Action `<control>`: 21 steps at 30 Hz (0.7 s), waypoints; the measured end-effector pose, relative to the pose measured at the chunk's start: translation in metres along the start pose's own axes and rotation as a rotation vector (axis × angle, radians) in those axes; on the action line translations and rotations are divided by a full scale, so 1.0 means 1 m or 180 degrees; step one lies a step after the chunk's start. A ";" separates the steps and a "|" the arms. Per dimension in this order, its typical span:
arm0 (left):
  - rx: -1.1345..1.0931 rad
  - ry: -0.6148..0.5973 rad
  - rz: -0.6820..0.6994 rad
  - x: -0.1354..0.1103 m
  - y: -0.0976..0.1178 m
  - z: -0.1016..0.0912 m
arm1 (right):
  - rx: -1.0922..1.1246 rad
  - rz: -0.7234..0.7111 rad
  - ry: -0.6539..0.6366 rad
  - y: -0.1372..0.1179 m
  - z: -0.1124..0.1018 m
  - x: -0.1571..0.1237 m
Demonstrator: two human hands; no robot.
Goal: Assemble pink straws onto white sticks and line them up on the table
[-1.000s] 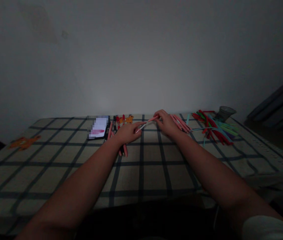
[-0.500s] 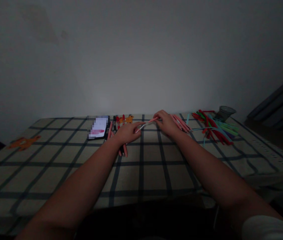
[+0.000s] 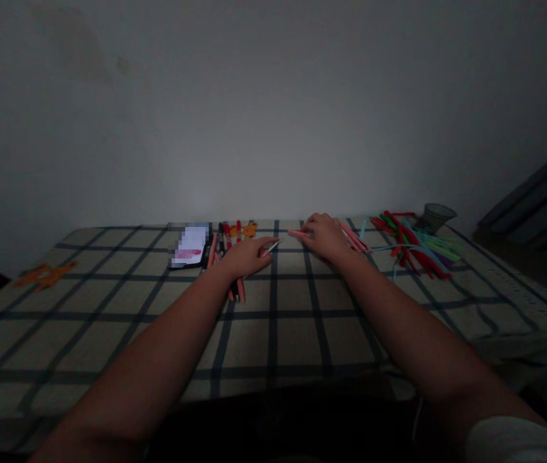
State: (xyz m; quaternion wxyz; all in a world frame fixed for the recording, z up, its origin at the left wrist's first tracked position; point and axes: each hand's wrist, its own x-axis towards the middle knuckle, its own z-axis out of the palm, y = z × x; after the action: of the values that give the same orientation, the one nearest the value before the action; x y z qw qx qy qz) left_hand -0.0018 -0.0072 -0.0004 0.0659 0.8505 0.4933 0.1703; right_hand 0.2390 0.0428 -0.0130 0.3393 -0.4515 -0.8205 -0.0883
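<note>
In my left hand [image 3: 249, 254], the thumb and forefinger pinch a thin white stick [image 3: 273, 245] that points up to the right. My right hand [image 3: 324, 236] is closed on a slim pink pen-like stick [image 3: 297, 233], whose tip points left toward the white one. A short gap separates the two sticks. Pink and dark pens [image 3: 237, 290] lie under and beside my left wrist. Behind my right hand is a bunch of pink sticks [image 3: 354, 236], partly hidden by it.
A phone [image 3: 189, 245] with a lit screen lies left of the pens. Red-capped markers [image 3: 239, 228] and an orange cut-out figure [image 3: 250, 229] sit behind my left hand; another orange figure [image 3: 47, 275] is far left. Coloured strips [image 3: 418, 247] and a dark cup [image 3: 434, 218] stand right.
My right hand has shifted slightly right with the pink stick, which has come away from the white stick. My left hand has stayed nearly still.
</note>
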 end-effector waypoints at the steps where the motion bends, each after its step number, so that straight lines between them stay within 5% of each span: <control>1: 0.0001 -0.0021 -0.0016 0.000 0.000 0.000 | -0.0007 0.0008 0.0002 0.002 0.002 -0.001; 8: 0.0012 -0.0050 0.0076 0.000 0.000 0.001 | 0.0085 0.0013 -0.0212 0.002 0.003 -0.003; 21: 0.0098 -0.0098 0.0341 -0.001 0.004 0.001 | 0.0567 -0.0722 -0.0978 -0.014 0.001 0.004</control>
State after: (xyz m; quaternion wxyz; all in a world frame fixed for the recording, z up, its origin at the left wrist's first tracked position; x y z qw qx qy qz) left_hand 0.0019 -0.0102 -0.0007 0.0512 0.8791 0.4485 0.1529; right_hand 0.2262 0.0380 -0.0090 0.2366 -0.3326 -0.9128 0.0167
